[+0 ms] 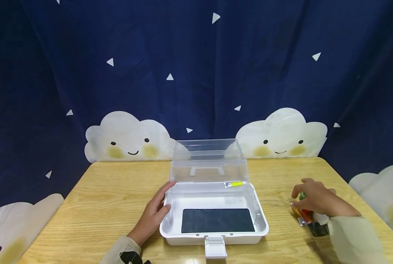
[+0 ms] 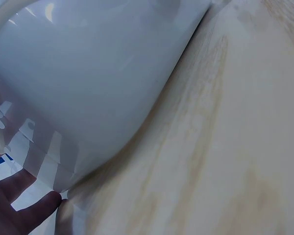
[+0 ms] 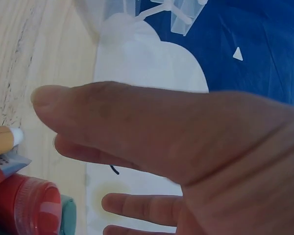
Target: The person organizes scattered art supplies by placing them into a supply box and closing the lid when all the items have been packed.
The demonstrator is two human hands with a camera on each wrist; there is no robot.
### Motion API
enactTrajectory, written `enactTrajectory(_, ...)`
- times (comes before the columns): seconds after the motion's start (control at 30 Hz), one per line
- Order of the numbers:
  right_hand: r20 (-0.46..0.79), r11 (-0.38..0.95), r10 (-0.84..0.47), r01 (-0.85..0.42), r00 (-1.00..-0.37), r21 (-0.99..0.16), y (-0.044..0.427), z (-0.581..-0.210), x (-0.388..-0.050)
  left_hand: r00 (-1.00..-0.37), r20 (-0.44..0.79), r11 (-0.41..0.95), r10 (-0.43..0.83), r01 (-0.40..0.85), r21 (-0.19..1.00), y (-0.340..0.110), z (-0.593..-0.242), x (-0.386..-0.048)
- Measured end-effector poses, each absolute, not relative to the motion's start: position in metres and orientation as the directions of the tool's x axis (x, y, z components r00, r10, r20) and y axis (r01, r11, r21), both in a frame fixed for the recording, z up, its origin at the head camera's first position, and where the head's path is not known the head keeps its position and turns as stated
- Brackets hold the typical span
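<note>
A white plastic box (image 1: 180, 240) with a clear lid (image 1: 209, 170) swung back stands on the wooden table. My left hand (image 1: 153, 214) rests against the box's left side, fingertips near the back corner; in the left wrist view its fingers (image 2: 36, 213) touch the clear plastic edge. A yellow tube (image 1: 236, 183) lies along the back of the box. At the right, my right hand (image 1: 318, 198) hovers over a small pile, fingers spread and holding nothing. Near its thumb are an orange tube (image 3: 1, 141), a red jar (image 3: 34, 205) and a green one (image 3: 68, 215), partly hidden.
A dark rectangular panel (image 1: 217, 220) lies on the box floor. The front latch (image 1: 215, 247) hangs down. Beside the pile is a black object (image 1: 318, 229), partly covered by the sleeve. A navy curtain (image 1: 196, 66) with white clouds closes off the table's back.
</note>
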State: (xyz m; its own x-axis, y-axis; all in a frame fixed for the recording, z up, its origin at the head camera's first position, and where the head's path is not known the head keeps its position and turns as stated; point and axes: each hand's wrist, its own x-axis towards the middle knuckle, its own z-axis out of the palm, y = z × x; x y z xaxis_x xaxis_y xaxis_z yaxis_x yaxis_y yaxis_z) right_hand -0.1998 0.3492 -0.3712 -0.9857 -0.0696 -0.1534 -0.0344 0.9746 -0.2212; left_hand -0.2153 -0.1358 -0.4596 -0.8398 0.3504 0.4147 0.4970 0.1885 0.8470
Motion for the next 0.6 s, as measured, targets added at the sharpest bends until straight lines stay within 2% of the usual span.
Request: enactTrajectory(0.6, -0.152, 0.967, -0.083, -0.043, -0.985, -0.252, 0.351, -0.387, -0.201, -0.846, 0.409, 0.206, 0.342, 0.492, 0.846, -0.136, -0.463, -0.217)
